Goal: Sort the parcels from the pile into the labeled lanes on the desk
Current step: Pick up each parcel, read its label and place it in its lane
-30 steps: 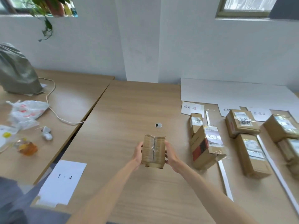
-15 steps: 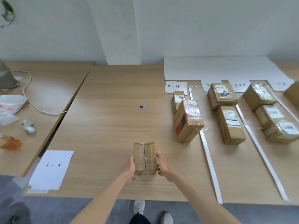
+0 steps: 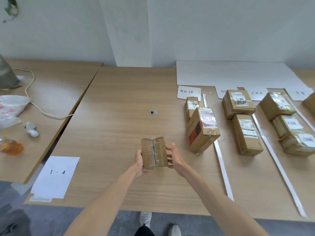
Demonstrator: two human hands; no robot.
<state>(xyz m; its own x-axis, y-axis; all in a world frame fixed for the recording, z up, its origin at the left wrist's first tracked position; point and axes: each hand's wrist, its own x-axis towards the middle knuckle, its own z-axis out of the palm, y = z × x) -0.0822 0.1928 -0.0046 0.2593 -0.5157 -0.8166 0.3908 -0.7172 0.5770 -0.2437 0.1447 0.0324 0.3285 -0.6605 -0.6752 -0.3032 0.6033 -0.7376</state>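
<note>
A small brown taped parcel (image 3: 154,152) is held upright over the near middle of the desk (image 3: 110,103). My left hand (image 3: 139,161) grips its left side and bottom. My right hand (image 3: 176,157) presses its fingertips against the right side, fingers spread. To the right lie lanes divided by white strips (image 3: 223,169), each with a handwritten paper label (image 3: 188,91) at the back. The first lane holds two parcels, the nearer a tilted box with red print (image 3: 202,132). Two boxes (image 3: 246,133) lie in the second lane, and further ones (image 3: 289,126) in the third.
A white sheet marked "1 - 4" (image 3: 55,176) lies at the desk's near left corner. A round metal cable grommet (image 3: 153,112) sits mid-desk. The left desk holds plastic bags (image 3: 12,106), a cord (image 3: 42,111) and an orange packet (image 3: 11,147). My shoes (image 3: 145,218) show below the desk edge.
The view has tilted down and shifted right. The small parcel stays between my hands, now lower in view and nearer the desk's front edge; my right fingers have spread.
</note>
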